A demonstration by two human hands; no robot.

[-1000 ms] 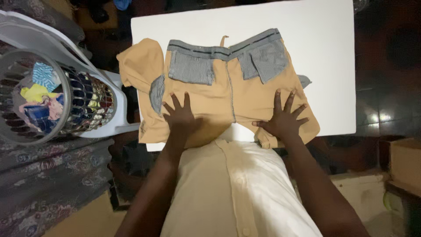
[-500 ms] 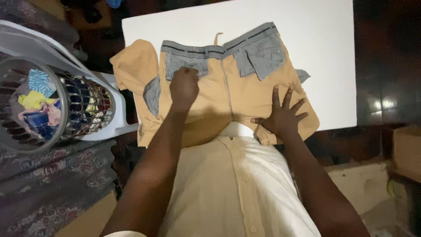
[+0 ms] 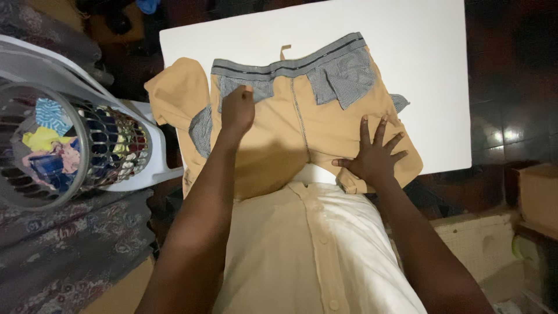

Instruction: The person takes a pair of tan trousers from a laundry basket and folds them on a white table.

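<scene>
A pair of tan cotton shorts with grey-striped waistband and pocket linings point(image 3: 302, 125) lies spread, inside out, on the near part of a white rectangular surface point(image 3: 418, 52), its waistband at the far side and its leg hems at the near edge, right in front of the person's cream button-up shirt point(image 3: 314, 250). One tan leg point(image 3: 177, 90) bunches over the left edge of the surface.

The left hand point(image 3: 237, 110) rests on the left half of the shorts, its fingers curled in and closed on the fabric at the lower edge of the left striped pocket lining point(image 3: 247, 88). The right hand point(image 3: 375, 154) lies flat with fingers spread wide, pressing the right leg of the shorts down near the near edge; it holds nothing.

To the left, well apart from the hands, a round grey plastic laundry basket point(image 3: 81, 148) with slatted walls sits tipped on a white plastic chair point(image 3: 148, 168), filled with mixed colourful clothes point(image 3: 49, 131). A patterned dark fabric point(image 3: 75, 244) covers the near left area. A brown cardboard box point(image 3: 537, 195) stands at the right edge.
</scene>
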